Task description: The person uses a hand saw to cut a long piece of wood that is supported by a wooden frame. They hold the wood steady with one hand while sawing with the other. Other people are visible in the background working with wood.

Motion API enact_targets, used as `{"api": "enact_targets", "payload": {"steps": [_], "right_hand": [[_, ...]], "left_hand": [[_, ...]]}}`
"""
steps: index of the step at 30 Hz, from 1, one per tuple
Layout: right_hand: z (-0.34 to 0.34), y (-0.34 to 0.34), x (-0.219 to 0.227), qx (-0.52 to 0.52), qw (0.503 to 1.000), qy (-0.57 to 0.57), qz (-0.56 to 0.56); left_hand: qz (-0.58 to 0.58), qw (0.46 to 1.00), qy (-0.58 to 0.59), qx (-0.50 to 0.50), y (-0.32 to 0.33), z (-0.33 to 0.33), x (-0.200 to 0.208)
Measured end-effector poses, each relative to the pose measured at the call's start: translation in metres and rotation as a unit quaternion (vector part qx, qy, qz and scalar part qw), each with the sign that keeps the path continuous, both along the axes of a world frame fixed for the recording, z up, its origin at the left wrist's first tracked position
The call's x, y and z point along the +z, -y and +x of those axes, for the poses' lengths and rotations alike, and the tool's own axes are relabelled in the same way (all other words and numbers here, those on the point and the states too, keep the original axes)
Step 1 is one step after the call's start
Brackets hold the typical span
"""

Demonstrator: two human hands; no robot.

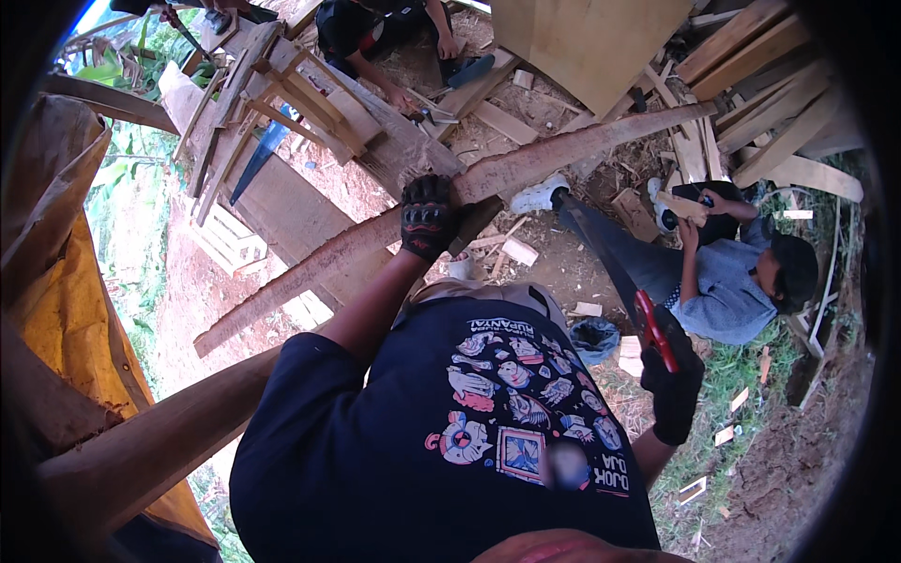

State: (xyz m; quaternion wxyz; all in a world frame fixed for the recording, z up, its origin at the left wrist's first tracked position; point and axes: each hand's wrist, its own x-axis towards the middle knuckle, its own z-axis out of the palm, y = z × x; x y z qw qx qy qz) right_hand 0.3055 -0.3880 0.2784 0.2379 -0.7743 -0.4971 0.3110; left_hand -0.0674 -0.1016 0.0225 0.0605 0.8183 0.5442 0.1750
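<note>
A long, rough-edged wooden board point(572, 158) runs aslant before me, from the lower left up to the far right. My left hand point(430, 218), in a black glove, has its fingers curled over the board near its middle. A short dark piece of wood point(477, 221) shows just right of that hand. My right hand point(673, 383), also gloved in black, is closed round the red handle of a handsaw point(608, 258). The saw's dark blade points up and left, its tip close to the board's near side. Whether the blade touches the board I cannot tell.
A co-worker point(727, 281) sits at the right holding a wood piece; another person point(375, 42) works at the far side. A blue-bladed saw point(263, 155) lies by a wooden frame point(310, 103). Planks point(751, 56) are stacked far right. A thick pole point(178, 441) crosses lower left.
</note>
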Motion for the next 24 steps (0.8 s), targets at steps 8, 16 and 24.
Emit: {"api": "enact_targets", "payload": {"steps": [8, 16, 24], "right_hand": [[0.079, 0.015, 0.039, -0.064, 0.983, -0.122, 0.125], [-0.042, -0.102, -0.109, -0.073, 0.895, -0.38, 0.223], [-0.105, -0.164, -0.182, 0.018, 0.933, -0.287, 0.214]], "left_hand": [[-0.045, 0.996, 0.071, 0.028, -0.003, 0.004, -0.015], [0.085, 0.986, -0.007, 0.142, -0.034, 0.03, -0.023], [0.06, 0.977, 0.024, 0.202, -0.028, 0.045, -0.023]]}}
